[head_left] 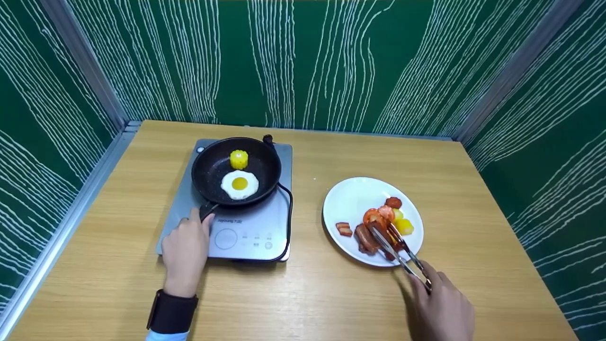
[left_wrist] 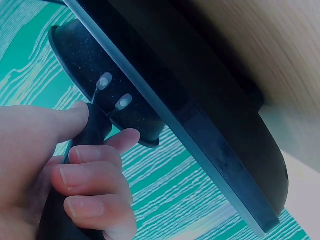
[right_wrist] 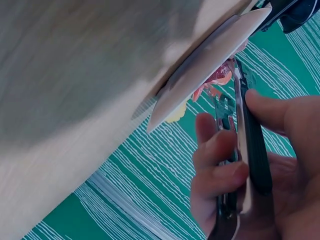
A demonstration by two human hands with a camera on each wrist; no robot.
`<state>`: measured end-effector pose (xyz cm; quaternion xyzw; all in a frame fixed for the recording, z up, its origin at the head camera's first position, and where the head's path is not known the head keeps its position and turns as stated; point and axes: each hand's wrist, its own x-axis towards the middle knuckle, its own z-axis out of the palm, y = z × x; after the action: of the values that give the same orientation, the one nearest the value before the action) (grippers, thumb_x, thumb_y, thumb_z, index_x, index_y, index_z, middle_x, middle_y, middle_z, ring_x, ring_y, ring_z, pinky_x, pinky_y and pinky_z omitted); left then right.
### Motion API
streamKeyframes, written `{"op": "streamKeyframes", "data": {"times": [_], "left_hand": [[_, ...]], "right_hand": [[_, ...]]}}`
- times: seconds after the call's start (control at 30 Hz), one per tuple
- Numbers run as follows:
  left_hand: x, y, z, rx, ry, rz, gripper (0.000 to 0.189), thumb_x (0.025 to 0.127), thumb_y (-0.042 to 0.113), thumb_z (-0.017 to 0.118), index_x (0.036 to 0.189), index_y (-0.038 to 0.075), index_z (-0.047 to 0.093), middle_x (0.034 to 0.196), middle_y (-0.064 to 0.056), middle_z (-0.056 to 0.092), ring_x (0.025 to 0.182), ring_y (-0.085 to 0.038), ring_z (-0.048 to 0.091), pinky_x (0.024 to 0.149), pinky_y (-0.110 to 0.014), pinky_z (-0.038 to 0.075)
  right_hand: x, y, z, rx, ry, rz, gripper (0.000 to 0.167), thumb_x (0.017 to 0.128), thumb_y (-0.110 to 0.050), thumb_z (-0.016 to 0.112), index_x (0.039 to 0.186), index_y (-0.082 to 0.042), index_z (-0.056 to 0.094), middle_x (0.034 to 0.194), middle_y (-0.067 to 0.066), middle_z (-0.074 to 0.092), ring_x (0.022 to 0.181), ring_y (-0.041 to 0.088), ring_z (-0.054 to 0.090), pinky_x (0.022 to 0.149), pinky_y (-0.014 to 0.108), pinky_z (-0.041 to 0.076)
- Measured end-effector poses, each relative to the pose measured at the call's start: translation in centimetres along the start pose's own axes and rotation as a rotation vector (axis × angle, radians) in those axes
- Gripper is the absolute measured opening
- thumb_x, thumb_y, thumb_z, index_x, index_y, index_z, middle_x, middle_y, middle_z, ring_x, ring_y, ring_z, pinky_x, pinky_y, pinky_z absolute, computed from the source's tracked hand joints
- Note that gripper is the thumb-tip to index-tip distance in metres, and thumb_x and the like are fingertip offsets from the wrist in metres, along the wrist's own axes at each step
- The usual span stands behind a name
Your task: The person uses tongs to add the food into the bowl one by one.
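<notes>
My left hand [head_left: 184, 251] grips the black handle [left_wrist: 92, 132] of a frying pan [head_left: 207, 175], fingers wrapped around it. In the pan lie a fried egg [head_left: 233, 192] and a piece of corn cob [head_left: 239, 160]. My right hand [head_left: 447, 303] holds metal tongs [head_left: 411, 263], thumb on one arm and fingers on the other. The tongs' tips are down among the food on a white plate [head_left: 345, 199], beside brown sausage-like pieces [head_left: 364, 238] and tomato slices [head_left: 372, 216]. Whether the tips pinch a piece I cannot tell.
Under the pan is a silver induction cooker [head_left: 182, 220] with a black cord [head_left: 290, 213] along its right side. The plate also bears a small bacon piece [head_left: 343, 229] and yellow chunks [head_left: 404, 226]. Green white-streaked panels [head_left: 312, 61] enclose the wooden table [head_left: 303, 293].
</notes>
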<state>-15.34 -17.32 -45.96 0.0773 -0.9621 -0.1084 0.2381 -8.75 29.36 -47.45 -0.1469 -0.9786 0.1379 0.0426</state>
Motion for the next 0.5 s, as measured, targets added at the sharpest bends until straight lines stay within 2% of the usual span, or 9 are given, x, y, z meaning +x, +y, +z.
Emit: {"op": "streamKeyframes", "data": {"times": [0.17,0.5], "left_hand": [[-0.03,-0.03,-0.03,-0.012,-0.005,-0.014,0.039,0.104,0.034,0.060,0.107,-0.005,0.062,0.069,-0.024,0.064,0.052,-0.041,0.063,0.044,-0.050,0.047],[0.08,0.09,-0.14,-0.023,-0.023,-0.023,0.040,0.104,0.034,0.060,0.112,-0.005,0.064,0.071,-0.024,0.065,0.053,-0.041,0.063,0.045,-0.050,0.048]], "right_hand": [[0.05,0.23,-0.06,-0.012,-0.020,-0.016,0.053,0.102,-0.044,0.060,0.138,-0.005,0.060,0.091,0.011,0.069,0.061,0.019,0.052,0.053,0.032,0.035],[-0.33,-0.15,0.14,-0.015,-0.046,0.013,0.051,0.104,-0.050,0.051,0.138,-0.013,0.060,0.094,0.007,0.069,0.060,0.019,0.050,0.053,0.031,0.033]]}}
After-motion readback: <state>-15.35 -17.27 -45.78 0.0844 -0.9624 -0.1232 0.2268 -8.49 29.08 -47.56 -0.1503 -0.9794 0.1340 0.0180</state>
